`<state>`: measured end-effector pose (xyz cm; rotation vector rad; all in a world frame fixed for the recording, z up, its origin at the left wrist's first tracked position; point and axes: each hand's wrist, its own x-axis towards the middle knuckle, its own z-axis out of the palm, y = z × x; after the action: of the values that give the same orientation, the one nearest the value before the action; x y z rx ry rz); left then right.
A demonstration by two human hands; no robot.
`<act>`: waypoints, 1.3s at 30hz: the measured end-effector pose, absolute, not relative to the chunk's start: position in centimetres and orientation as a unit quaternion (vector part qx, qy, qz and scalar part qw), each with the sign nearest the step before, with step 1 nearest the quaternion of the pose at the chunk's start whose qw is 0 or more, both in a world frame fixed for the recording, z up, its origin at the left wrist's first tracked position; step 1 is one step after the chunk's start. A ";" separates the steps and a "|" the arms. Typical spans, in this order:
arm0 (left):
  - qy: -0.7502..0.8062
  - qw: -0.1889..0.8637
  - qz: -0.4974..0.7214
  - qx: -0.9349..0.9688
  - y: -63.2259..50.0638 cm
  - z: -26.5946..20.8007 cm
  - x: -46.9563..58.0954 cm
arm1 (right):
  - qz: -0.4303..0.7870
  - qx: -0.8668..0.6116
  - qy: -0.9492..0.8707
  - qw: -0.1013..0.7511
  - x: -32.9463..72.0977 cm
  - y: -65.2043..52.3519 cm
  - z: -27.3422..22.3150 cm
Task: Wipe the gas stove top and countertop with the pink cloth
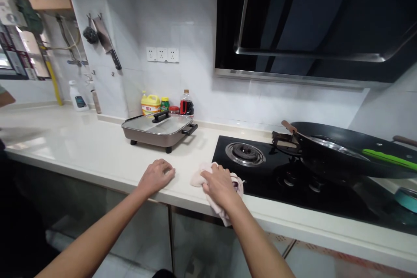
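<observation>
My right hand point(220, 183) presses a pale pink cloth point(198, 178) onto the countertop by the left front corner of the black stovetop. Part of the cloth hangs over the counter's front edge, and a dark patch shows on it beside my hand. On the white counter point(107, 160) rests my left hand point(156, 177), holding nothing, its fingers loosely curled and the thumb apart from them. Behind it stands an electric frying pan point(150, 136) with a glass lid. The stovetop point(270, 186) has a bare burner point(245, 153) near my right hand.
A large wok point(339, 139) with a green-handled utensil point(391, 159) sits on the right burner. Above hangs the range hood point(306, 17). Bottles, including a yellow jug point(150, 104), line the wall. A cleaver point(107, 43) hangs at left. Another person's arm point(5, 97) shows at the left edge.
</observation>
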<state>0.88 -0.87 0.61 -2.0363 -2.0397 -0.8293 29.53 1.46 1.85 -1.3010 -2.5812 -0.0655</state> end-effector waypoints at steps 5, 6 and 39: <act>-0.673 0.076 -0.259 -0.688 -0.7 0.4 0.6 | -0.021 -0.451 -0.882 0.133 28.3 1.2 2.2; -0.671 0.076 -0.258 -0.691 -0.6 0.3 0.5 | -0.018 -0.455 -0.880 0.135 28.7 1.2 2.1; -0.642 0.114 -0.278 -0.706 0.0 -1.2 0.3 | -0.034 -0.565 -0.819 0.096 28.4 -0.6 2.2</act>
<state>0.34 -0.02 -1.19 -2.0694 -1.8824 -0.8138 28.36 -0.58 2.24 -1.6745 -2.4253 -0.1004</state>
